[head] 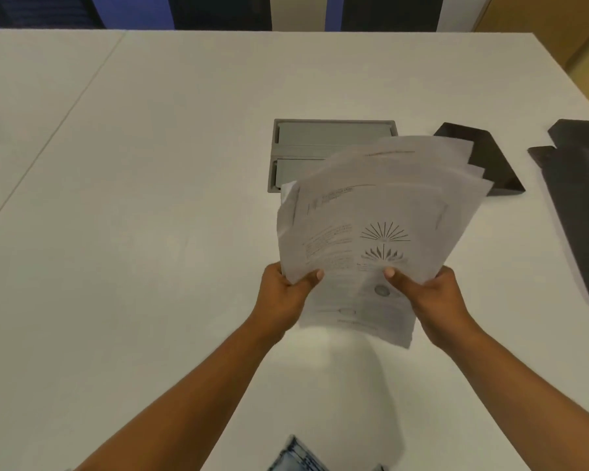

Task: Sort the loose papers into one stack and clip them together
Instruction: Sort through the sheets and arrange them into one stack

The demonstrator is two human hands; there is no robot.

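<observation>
We are holding a fanned sheaf of loose papers (371, 232) above a white table (133, 198), the sheets splaying up and to the right with their far corners out of line. The top sheet is carrying blurred printed text, two radiating line drawings and a small round grey mark near its lower edge; the paper is thin, white and slightly curling. Our left hand (286, 297) is pinching the lower left edge, thumb on top and fingers closed underneath; our right hand (432, 300) is gripping the lower right edge the same way, thumb pressing the top sheet. Behind the sheaf, a grey rectangular hatch (320, 137) with two flat lids is sitting recessed in the smooth matte tabletop; what it contains we cannot tell. To the right, a glossy dark wedge-shaped stand (490, 161) is resting on the table, and further right a second dark flat object (578, 205) is running off the edge of view. A patch of blue denim (300, 457) is showing at the bottom.
</observation>
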